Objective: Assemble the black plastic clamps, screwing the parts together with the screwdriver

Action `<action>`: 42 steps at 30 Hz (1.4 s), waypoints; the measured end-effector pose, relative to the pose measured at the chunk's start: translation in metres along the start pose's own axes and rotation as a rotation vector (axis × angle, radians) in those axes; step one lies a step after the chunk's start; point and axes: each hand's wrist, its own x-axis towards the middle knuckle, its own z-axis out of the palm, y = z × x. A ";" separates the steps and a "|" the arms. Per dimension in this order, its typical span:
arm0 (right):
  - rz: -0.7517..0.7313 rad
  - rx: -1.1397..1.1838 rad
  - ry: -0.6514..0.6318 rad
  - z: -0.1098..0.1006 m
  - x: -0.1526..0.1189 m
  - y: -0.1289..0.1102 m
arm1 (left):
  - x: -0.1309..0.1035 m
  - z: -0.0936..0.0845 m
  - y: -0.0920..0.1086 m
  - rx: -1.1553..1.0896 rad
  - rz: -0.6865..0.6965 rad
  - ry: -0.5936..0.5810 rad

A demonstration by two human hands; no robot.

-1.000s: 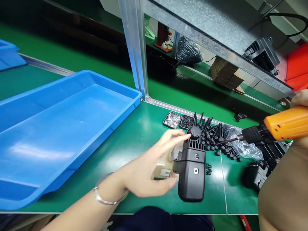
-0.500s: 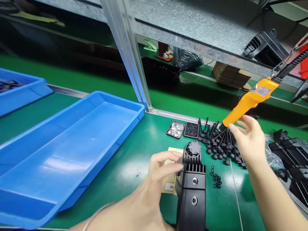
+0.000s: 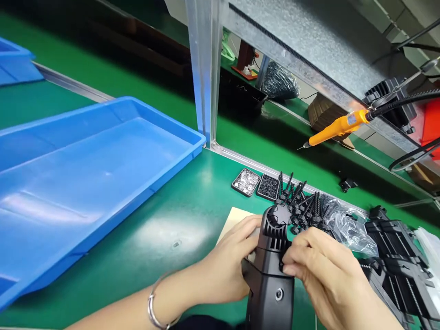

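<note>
My left hand (image 3: 237, 256) is wrapped around the left side of a black plastic housing (image 3: 270, 298), with a silver bracelet on its wrist. The housing stands upright close to me; it has a ribbed, rounded top with a star-shaped knob (image 3: 282, 214) and a screw (image 3: 279, 294) in its face. Against the housing's right side, my right hand (image 3: 323, 266) is closed in a pinch, and its fingers hide whatever they hold there. An orange electric screwdriver (image 3: 338, 128) hangs on its cord, out of both hands.
A large blue tray (image 3: 144, 195) lies left. Behind the housing are a dish of metal washers (image 3: 246, 182), a dish of small black parts (image 3: 268, 186) and several black knob bolts (image 3: 304, 206). Clear plastic bag (image 3: 354, 231) and black housings (image 3: 400, 261) lie right. A metal post (image 3: 205, 73) rises behind.
My right hand has let go of the electric screwdriver, which hangs higher and farther back, and has come to the housing's right side. My left hand has closed around the housing. The view has turned.
</note>
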 end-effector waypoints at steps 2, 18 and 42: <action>0.050 -0.051 -0.055 -0.004 0.000 -0.004 | 0.002 0.001 0.000 -0.004 0.028 0.032; 0.030 -0.057 -0.254 -0.013 -0.004 -0.004 | 0.003 0.005 -0.004 -0.045 0.075 0.089; -0.110 -0.339 -0.563 -0.045 0.037 -0.027 | 0.001 0.007 -0.010 0.007 0.075 0.088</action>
